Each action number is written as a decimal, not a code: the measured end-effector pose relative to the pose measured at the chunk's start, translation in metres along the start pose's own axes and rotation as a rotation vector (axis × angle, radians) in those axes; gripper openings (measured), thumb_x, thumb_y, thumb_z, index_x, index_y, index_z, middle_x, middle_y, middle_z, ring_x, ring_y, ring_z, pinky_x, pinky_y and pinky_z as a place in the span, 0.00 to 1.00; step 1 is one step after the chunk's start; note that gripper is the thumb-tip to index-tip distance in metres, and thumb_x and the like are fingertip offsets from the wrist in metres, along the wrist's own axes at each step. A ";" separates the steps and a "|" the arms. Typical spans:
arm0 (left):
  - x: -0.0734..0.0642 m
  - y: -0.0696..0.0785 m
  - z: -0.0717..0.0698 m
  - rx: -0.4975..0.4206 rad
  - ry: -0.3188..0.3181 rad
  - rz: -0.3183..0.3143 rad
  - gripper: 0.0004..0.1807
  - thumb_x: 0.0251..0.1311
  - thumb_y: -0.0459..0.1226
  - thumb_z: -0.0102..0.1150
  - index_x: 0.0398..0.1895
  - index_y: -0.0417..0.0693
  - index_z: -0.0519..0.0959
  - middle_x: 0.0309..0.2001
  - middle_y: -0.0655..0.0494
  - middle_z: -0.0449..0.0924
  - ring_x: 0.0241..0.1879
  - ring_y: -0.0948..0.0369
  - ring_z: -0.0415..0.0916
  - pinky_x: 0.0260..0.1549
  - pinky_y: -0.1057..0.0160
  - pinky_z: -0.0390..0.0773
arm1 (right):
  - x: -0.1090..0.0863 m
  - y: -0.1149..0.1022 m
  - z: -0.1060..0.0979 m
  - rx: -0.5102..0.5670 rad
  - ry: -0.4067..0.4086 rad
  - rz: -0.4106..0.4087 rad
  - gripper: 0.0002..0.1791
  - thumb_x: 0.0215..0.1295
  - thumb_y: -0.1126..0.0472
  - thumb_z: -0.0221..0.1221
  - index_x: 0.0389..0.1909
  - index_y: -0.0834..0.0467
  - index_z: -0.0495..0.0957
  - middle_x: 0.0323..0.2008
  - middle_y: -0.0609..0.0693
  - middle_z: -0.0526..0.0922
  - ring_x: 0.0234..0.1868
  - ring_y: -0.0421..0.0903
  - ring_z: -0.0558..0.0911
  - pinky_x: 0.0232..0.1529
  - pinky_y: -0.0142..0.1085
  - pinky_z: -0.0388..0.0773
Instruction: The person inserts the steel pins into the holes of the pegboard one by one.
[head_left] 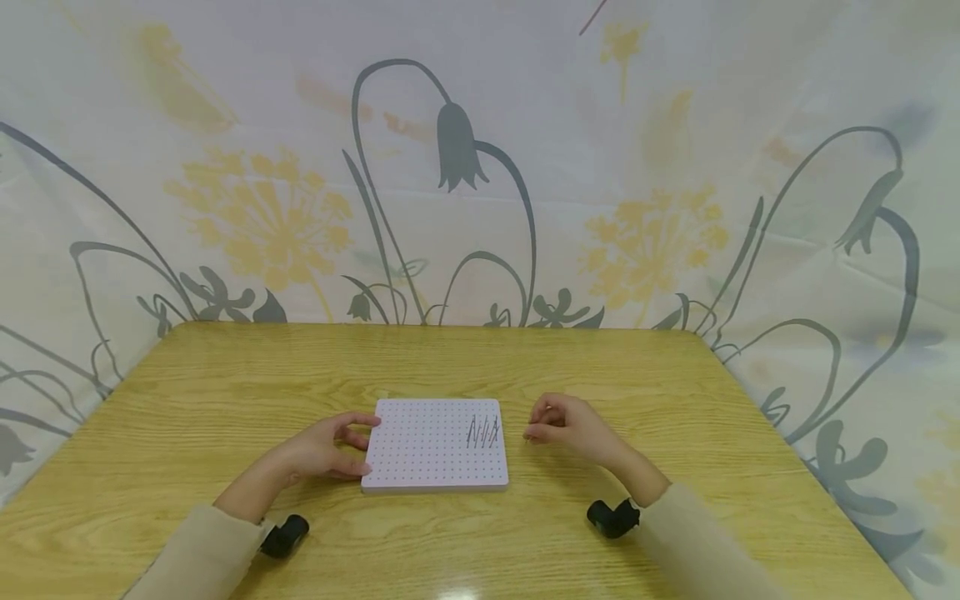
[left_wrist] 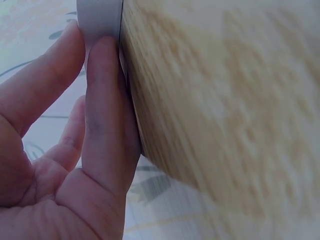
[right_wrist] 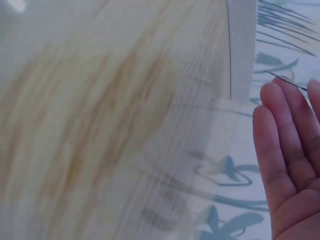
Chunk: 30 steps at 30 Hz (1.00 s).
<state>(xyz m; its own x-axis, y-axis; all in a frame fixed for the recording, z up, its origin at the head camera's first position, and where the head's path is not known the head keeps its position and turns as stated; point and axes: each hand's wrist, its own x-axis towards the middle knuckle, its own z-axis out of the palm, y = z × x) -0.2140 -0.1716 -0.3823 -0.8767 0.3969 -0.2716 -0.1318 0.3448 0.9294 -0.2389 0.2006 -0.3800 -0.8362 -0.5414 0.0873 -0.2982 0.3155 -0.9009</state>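
A white board (head_left: 427, 454) with a grid of small dots or holes lies on the table. Several thin dark needles (head_left: 483, 432) stand up at a slant from its right part; their tips rise past the board's edge in the right wrist view. My left hand (head_left: 330, 446) rests at the board's left edge, thumb on the near corner and a fingertip farther up, fingers fairly straight. To the right of the board, apart from it, my right hand (head_left: 566, 427) pinches a needle (right_wrist: 282, 79) between thumb and fingers, its pointed end sticking out.
The wooden table (head_left: 300, 367) reaches back to a flower-patterned cloth (head_left: 480, 233), which also hangs along both sides. Black wrist cameras (head_left: 285, 536) sit beneath each beige sleeve (head_left: 206, 550), close to the tabletop.
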 end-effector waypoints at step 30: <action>0.000 0.000 0.001 -0.006 0.011 0.000 0.37 0.47 0.23 0.66 0.63 0.34 0.62 0.44 0.40 0.68 0.34 0.57 0.73 0.35 0.60 0.79 | 0.020 -0.015 0.026 -0.103 -0.048 -0.053 0.03 0.60 0.74 0.58 0.31 0.68 0.72 0.31 0.63 0.81 0.35 0.60 0.82 0.36 0.44 0.79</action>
<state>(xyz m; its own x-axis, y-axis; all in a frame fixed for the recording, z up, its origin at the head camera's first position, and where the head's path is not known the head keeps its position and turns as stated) -0.2139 -0.1709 -0.3829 -0.8817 0.3875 -0.2692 -0.1350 0.3396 0.9308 -0.2384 0.1645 -0.3758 -0.7961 -0.5949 0.1108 -0.3891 0.3630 -0.8467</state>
